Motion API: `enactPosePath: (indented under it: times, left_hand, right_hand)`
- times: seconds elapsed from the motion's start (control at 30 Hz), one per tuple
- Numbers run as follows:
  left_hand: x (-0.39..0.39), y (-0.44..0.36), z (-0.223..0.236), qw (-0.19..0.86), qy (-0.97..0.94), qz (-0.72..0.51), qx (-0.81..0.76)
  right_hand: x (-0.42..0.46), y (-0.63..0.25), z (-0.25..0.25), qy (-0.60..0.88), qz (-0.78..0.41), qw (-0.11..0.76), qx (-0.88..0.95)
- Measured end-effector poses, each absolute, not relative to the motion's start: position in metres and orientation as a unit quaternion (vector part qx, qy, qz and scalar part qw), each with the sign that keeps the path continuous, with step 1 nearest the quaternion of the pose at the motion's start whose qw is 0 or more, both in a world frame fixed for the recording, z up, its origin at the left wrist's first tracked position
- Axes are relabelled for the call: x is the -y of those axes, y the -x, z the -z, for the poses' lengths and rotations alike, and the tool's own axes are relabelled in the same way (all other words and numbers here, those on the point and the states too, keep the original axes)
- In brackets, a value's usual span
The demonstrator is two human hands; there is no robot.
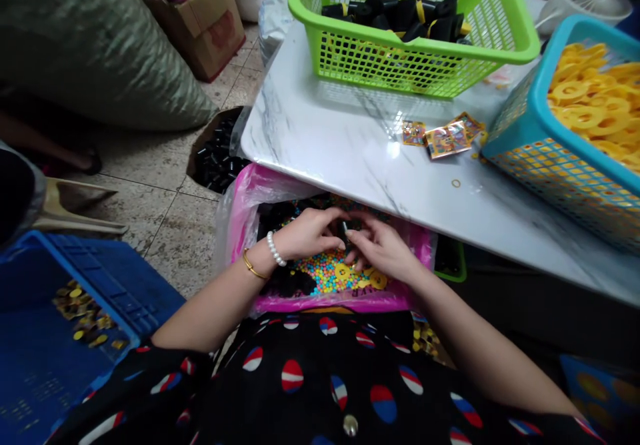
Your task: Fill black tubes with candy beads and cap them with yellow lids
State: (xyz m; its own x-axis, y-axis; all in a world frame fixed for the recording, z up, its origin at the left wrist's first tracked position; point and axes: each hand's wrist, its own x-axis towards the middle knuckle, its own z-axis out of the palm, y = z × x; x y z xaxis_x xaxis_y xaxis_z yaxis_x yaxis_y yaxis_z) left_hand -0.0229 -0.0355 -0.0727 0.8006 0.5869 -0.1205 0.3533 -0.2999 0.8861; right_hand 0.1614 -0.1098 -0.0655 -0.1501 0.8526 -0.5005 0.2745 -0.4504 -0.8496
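Over a pink basket (245,195) lined with clear plastic, my two hands meet around a small black plastic piece (343,229) with a shiny edge. My left hand (316,233), a pearl bracelet and a gold bangle on its wrist, has its thumb and fingers curled in around the piece. The fingers of my right hand (379,244) pinch at its other side, some of them hidden. Under the hands lie many small coloured beads (325,270), yellow ring-shaped pieces (378,280) and black pieces (270,222).
On the marble-patterned table (320,138) stand a green basket (425,48) of black-and-yellow pieces and a blue basket (530,108) full of yellow ring pieces. Small printed packets (447,140) lie between them. A blue crate (145,292), a large sack (100,45) and a box of black pieces (220,155) are leftward.
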Motion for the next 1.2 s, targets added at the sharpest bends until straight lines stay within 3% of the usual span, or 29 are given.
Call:
enactPosePath:
  times: [0.13, 0.23, 0.3, 0.4, 0.6, 0.7, 0.83, 0.93, 1.1, 1.2]
  left_hand:
    - [0.033, 0.025, 0.069, 0.529, -0.797, -0.056, -0.286]
    - [0.035, 0.025, 0.070, 0.547, -0.775, -0.070, -0.309]
    - [0.036, 0.023, 0.073, 0.557, -0.751, -0.109, -0.338]
    - [0.035, 0.021, 0.078, 0.535, -0.731, -0.177, -0.384]
    - [0.034, 0.022, 0.071, 0.420, -0.795, -0.238, -0.369]
    - [0.039, 0.023, 0.062, 0.340, -0.827, -0.324, -0.307]
    - [0.044, 0.029, 0.050, 0.336, -0.832, -0.382, -0.222]
    - [0.041, 0.035, 0.046, 0.383, -0.827, -0.365, -0.189]
    - [0.035, 0.036, 0.047, 0.427, -0.831, -0.313, -0.168]
    - [0.037, 0.027, 0.052, 0.400, -0.850, -0.305, -0.159]
  right_hand:
    - [0.113, -0.172, 0.057, 0.556, -0.627, 0.177, 0.517]
    - [0.115, -0.175, 0.057, 0.557, -0.603, 0.194, 0.537]
    - [0.115, -0.175, 0.061, 0.580, -0.480, 0.194, 0.629]
    - [0.112, -0.173, 0.067, 0.522, -0.267, 0.126, 0.800]
    - [0.100, -0.166, 0.065, 0.385, -0.079, -0.044, 0.918]
    - [0.097, -0.162, 0.066, 0.403, -0.045, -0.051, 0.913]
    - [0.100, -0.153, 0.075, 0.421, -0.119, -0.046, 0.898]
    - [0.105, -0.153, 0.077, 0.411, -0.189, 0.010, 0.892]
    - [0.112, -0.176, 0.062, 0.496, -0.397, 0.281, 0.719]
    - [0.121, -0.184, 0.051, 0.537, -0.422, 0.330, 0.652]
